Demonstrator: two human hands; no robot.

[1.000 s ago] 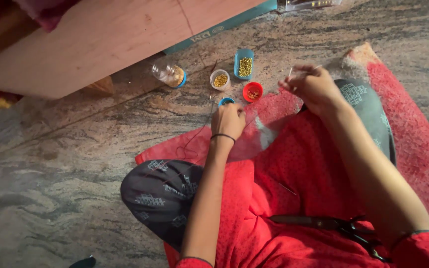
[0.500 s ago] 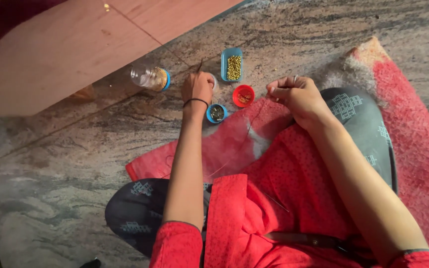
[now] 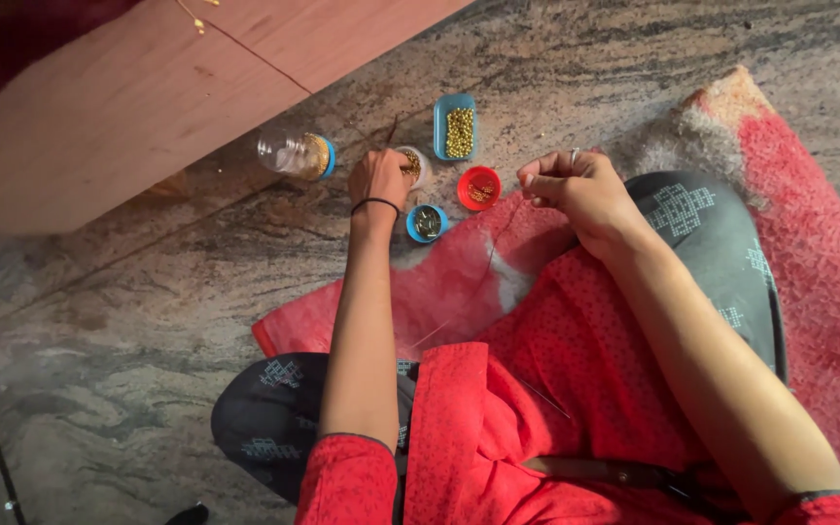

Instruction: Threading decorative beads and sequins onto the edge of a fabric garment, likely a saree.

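My left hand point(image 3: 378, 180) reaches forward to a small white cap of beads point(image 3: 416, 160), fingers pinched on a thin needle point(image 3: 393, 131) whose tip points away from me. My right hand point(image 3: 576, 190) hovers above my knee, closed on a fine thread point(image 3: 494, 251) that runs down over the red cloth point(image 3: 439, 292). Between the hands sit a red cap point(image 3: 479, 188) and a blue cap point(image 3: 427, 223), each holding small beads. A blue rectangular box of gold beads point(image 3: 455, 126) lies just beyond them.
A clear jar point(image 3: 294, 154) lies on its side left of the caps, beside a wooden board point(image 3: 148, 87). A red fuzzy mat point(image 3: 819, 253) is under my right leg. The floor point(image 3: 128, 321) is veined stone. Scissors point(image 3: 624, 474) rest on my lap.
My left hand has moved forward from the blue cap to the white cap. My right hand has stayed pinched on the thread and held roughly in place.
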